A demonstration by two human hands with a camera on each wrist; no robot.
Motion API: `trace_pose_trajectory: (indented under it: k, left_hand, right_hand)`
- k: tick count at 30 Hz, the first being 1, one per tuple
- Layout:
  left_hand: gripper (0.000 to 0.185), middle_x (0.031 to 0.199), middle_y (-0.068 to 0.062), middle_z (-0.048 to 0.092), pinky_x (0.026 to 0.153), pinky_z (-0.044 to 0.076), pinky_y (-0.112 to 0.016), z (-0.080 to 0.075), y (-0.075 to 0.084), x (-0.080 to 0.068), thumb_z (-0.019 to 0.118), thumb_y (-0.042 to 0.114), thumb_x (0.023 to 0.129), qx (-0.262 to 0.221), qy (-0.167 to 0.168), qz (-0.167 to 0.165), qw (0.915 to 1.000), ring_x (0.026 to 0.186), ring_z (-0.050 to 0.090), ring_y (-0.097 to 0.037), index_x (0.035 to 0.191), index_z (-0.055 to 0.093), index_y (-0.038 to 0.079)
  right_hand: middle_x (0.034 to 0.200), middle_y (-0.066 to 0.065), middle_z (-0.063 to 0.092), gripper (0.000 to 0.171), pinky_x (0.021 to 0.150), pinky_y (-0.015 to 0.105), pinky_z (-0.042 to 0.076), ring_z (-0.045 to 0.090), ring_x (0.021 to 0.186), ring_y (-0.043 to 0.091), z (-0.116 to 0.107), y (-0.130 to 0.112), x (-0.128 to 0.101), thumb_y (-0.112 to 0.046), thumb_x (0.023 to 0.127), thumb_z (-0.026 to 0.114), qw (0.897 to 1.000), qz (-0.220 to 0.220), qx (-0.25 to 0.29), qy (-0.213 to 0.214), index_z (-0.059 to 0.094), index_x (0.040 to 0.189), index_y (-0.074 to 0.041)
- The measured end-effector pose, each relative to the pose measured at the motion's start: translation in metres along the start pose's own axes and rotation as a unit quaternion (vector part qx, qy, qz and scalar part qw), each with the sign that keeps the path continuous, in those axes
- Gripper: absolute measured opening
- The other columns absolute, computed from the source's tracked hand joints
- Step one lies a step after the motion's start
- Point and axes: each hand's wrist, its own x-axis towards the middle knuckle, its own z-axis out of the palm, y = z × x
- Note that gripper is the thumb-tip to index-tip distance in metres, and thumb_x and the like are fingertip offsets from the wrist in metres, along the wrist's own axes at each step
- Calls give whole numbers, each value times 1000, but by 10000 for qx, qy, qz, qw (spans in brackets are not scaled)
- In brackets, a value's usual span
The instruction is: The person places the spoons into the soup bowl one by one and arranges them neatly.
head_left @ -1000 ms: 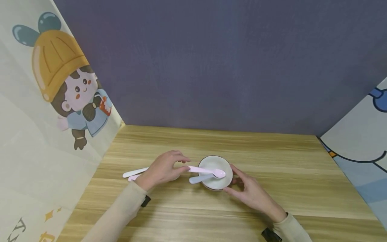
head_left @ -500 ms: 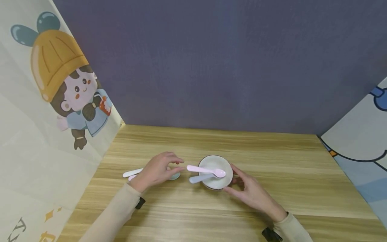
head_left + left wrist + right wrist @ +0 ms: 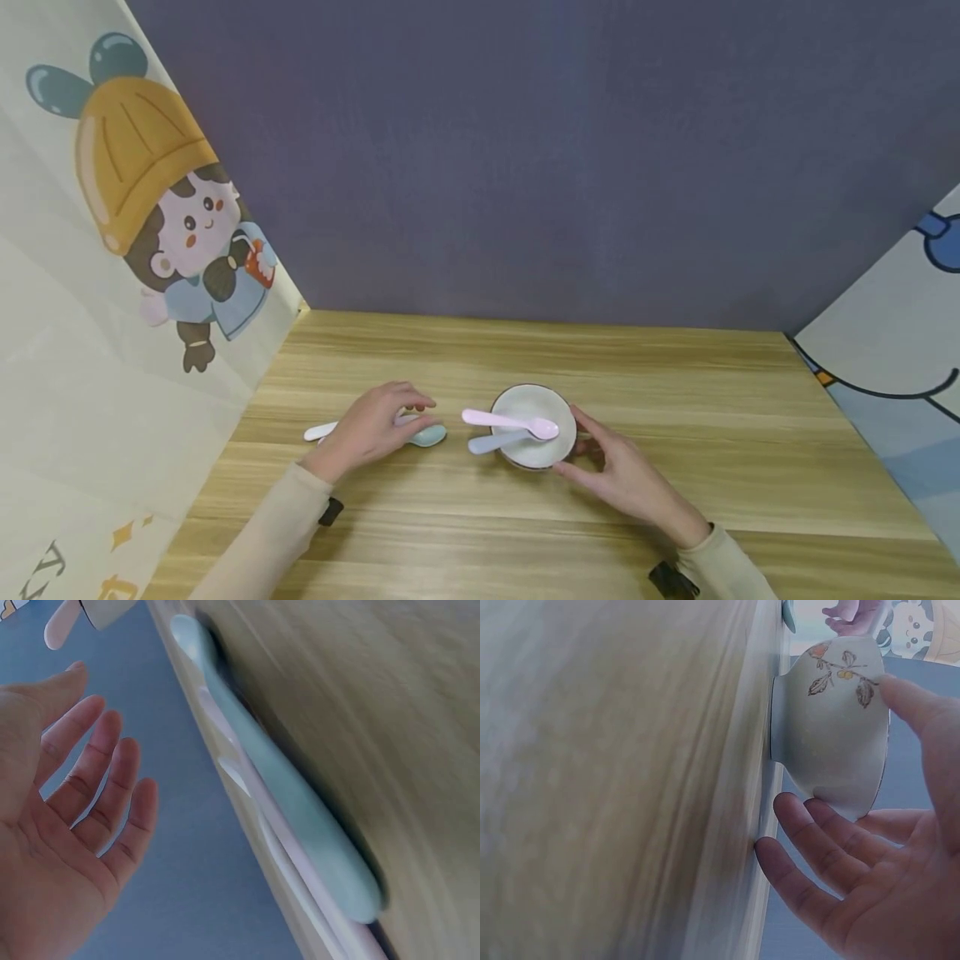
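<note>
- The spoons [image 3: 427,434] on the table [image 3: 675,375] are being covered in part by the left hand [image 3: 367,429] in the head view; how many are lying there cannot be told.
- Whether that hand is touching them is not being shown clearly.
- In the left wrist view the spoon handles are being cut off by the lower edge, and the wood is blurred.
- In the right wrist view the bowl [image 3: 832,735] is being cut off at the top, and the right hand [image 3: 870,877] by the right edge.
</note>
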Motion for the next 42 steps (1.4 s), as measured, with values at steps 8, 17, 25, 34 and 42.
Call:
trace_pose_trajectory:
  k: [8,17,25,34,42]
  left_hand:
    - [23,100,3,78,90,60,-43,-3,-13,-10,80,28,97,31,133,-101,9999,97,74,-19,113,82,13]
    - [22,104,6,77,87,61,-42,-10,-24,-26,81,26,96,202,139,-451,9987,98,73,-17,115,82,15]
    - [23,104,2,78,84,60,-43,-18,-43,-38,81,23,95,216,237,-750,9967,97,73,-20,116,82,11]
    - [24,109,-3,79,89,61,-50,-27,-61,-47,79,23,97,281,214,-1090,9934,99,75,-24,117,81,10]
    - [22,108,-4,79,88,61,-50,-31,-68,-51,81,21,95,300,133,-1136,9930,97,76,-25,115,82,11]
  right_hand:
    - [109,-6,78,97,74,25,54,75,98,16,-1,-1,1,-46,90,86,10000,3,6,-45,40,162,0]
    - [109,-8,79,95,83,30,60,76,99,13,0,1,-1,-47,91,84,10000,-58,-15,-62,40,162,-1]
    - [117,-3,78,95,86,32,62,77,101,15,1,2,0,-47,92,84,9999,-142,-21,-12,40,162,0]
    - [111,-3,80,95,83,31,62,77,99,15,-2,1,2,-47,92,83,9998,-184,-41,-23,40,162,0]
    - [106,-7,80,95,81,29,59,77,97,15,-2,0,0,-46,92,84,9999,-136,-5,-57,40,162,1]
